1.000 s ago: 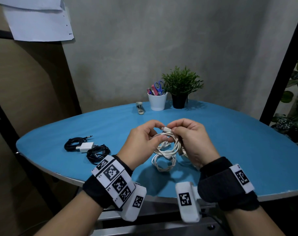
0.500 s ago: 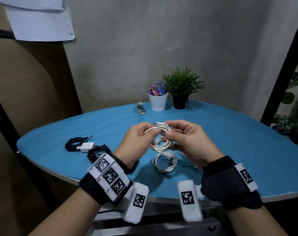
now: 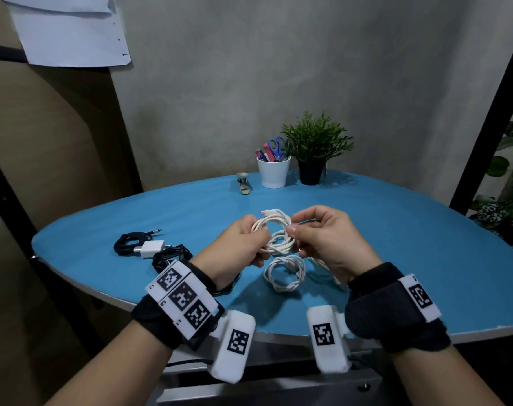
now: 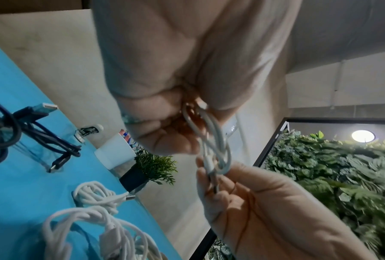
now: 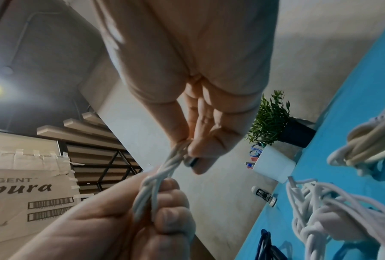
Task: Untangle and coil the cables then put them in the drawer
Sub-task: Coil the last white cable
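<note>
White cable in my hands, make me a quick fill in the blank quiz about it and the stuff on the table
1. Both the left hand and the right hand hold a coiled cable whose colour is ____.
2. The scissors stand in a white ____.
3. The white charger plug lies among cables coloured ____.
4. The tabletop is coloured ____.

Missing words: white; cup; black; blue

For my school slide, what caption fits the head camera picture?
Both hands, left hand and right hand, hold a coiled white cable above the blue table.
</note>
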Action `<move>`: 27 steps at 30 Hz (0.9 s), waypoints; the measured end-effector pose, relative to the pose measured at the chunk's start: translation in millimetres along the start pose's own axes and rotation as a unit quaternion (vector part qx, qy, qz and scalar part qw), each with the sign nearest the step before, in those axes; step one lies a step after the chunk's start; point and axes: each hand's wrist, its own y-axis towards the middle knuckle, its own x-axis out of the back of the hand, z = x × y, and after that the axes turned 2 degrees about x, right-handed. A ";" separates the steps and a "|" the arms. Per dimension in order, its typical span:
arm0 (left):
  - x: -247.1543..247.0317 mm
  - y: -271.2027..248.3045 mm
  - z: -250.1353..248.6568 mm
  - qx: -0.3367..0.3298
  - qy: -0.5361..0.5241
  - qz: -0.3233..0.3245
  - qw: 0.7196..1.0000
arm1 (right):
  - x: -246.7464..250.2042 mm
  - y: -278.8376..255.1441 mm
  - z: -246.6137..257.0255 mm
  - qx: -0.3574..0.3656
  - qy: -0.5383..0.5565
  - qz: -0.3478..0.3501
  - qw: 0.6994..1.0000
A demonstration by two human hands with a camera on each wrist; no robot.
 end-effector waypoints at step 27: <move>78.4 -45.3 58.1 -0.031 0.541 -0.044 0.840 | -80.6 100.5 -7.9 -0.116 -0.171 0.107 0.973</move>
